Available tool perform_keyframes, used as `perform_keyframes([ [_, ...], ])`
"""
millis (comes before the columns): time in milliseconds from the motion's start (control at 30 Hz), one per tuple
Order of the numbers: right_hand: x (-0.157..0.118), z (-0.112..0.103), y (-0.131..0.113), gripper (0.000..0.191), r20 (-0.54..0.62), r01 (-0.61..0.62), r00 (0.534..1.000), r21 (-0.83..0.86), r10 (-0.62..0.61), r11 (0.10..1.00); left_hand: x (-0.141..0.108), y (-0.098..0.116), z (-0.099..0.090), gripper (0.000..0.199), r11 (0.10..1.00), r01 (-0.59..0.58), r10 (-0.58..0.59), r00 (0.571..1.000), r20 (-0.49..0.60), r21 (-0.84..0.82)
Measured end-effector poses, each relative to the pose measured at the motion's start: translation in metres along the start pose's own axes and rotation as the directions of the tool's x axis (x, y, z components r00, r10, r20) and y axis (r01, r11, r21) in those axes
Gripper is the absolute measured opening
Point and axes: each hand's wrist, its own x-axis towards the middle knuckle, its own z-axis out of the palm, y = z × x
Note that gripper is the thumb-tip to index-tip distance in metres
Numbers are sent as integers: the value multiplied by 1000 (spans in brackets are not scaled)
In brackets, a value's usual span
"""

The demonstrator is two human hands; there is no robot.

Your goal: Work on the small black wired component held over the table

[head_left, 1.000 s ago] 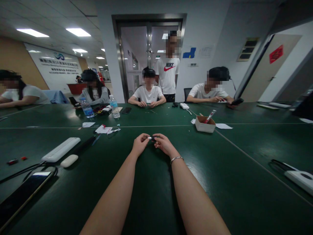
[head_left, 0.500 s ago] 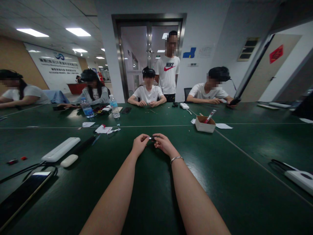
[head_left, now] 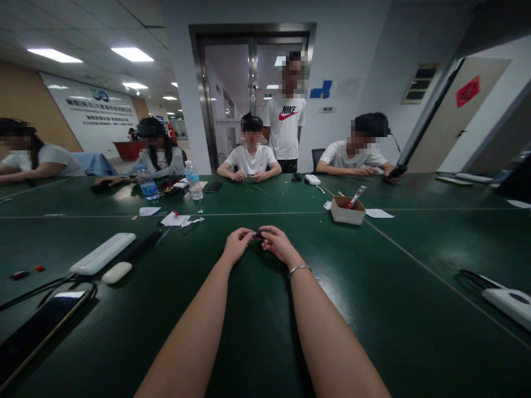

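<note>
My left hand (head_left: pixel 238 244) and my right hand (head_left: pixel 279 243) meet over the middle of the green table (head_left: pixel 265 320). Between their fingertips is a small dark stick-like object (head_left: pixel 258 234), too small to name for sure. The fingers of my left hand pinch its left end, and those of my right hand close on its right end. Fingertips cover much of it. A silver bracelet circles my right wrist.
At left lie a phone (head_left: pixel 43 331), a white power bank (head_left: pixel 103 254) and a white earbud case (head_left: pixel 117 273). Paper scraps (head_left: pixel 176 219) and a small box (head_left: pixel 347 212) lie further off. Co-workers sit across the table; another person stands behind.
The silvery part of the small object that showed between my hands is now darker or covered. Both hands keep nearly the same place, still pinching it.
</note>
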Motion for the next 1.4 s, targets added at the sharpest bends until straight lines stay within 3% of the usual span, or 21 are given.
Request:
perform_keyframes([
  [100,1,-2,1,23,-60,56,997,5,-56,998,4,-3,-7,40,991,82,-102,975,-198,-106],
  [167,1,-3,1,26,-75,82,994,-10,-83,997,5,-4,-10,44,991,75,-101,964,-245,-110],
  [367,1,-2,2,29,31,90,996,-111,-87,990,2,-5,-2,35,995,-48,48,999,-1,90],
  [1400,-1,-5,1,39,147,93,986,-111,-77,989,-10,12,-3,56,950,55,-41,998,-53,306],
])
